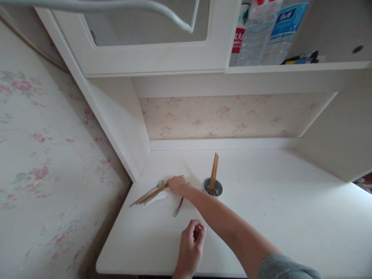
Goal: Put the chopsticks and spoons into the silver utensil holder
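Note:
My right hand [176, 185] reaches across the white desk [261, 217] and closes on the near ends of a pair of wooden chopsticks [154, 193] lying flat. A metal spoon [148, 190] and a white ceramic spoon [157, 198] lie right beside them, and another metal utensil [178, 207] sits just under my wrist. To the right of that hand stands a small round utensil holder [212, 188] with several upright chopsticks [214, 172] in it. My left hand [191, 241] hovers near the desk's front edge, its fingers curled into a loose fist with nothing visible in it.
A white cabinet side panel [116, 128] rises at the desk's left, against a floral-papered wall [43, 155]. The shelf above [290, 68] holds water bottles [270, 31] and small items. A white cable [145, 6] hangs across the cabinet door.

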`<state>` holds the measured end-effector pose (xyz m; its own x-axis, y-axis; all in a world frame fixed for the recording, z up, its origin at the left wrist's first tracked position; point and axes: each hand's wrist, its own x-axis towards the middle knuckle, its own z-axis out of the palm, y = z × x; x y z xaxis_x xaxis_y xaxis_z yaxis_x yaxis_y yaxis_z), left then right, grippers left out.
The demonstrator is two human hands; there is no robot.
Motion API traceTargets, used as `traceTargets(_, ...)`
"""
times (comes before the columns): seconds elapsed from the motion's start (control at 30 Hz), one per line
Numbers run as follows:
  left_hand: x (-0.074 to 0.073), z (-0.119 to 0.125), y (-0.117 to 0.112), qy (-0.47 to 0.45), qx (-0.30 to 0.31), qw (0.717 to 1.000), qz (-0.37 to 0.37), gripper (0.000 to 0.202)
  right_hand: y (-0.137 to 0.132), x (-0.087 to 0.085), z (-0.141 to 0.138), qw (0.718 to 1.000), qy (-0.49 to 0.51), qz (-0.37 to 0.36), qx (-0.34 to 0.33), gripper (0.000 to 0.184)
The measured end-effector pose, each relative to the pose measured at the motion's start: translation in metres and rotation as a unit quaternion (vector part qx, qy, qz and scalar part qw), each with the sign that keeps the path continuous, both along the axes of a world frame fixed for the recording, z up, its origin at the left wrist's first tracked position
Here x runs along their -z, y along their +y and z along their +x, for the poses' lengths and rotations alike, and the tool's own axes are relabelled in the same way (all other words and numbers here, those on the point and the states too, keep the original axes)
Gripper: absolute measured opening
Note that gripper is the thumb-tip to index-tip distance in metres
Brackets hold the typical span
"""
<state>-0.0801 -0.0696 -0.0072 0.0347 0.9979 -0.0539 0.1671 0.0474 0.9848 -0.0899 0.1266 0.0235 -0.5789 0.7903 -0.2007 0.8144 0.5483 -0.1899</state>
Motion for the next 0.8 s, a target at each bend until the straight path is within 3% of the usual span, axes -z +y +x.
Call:
traceTargets(0.37, 0.003, 0.001, -0.001, -0.002, -0.006, 1.000, 0.005, 0.029, 0.001, -0.005, 0.015, 1.000, 0.011, -0.012, 0.011, 0.023)
traceTargets(0.67, 0.000, 0.003, -0.002, 0.008, -0.011, 1.000, -0.003, 0.033, -0.008, -0.049, 0.036, 0.985, 0.156, 0.007, 0.068, 0.025)
traceTargets(0.73, -0.001, 0.003, -0.001, 0.011, -0.012, 1.000, -0.010, 0.034, -0.017, -0.061, 0.044, 0.968, 0.241, -0.012, 0.068, 0.027)
traceTargets(0.8, -0.001, 0.004, 0.000, 0.014, -0.008, 1.000, -0.014, 0.034, -0.029, -0.075, 0.056, 0.907, 0.411, -0.061, 0.070, 0.028)
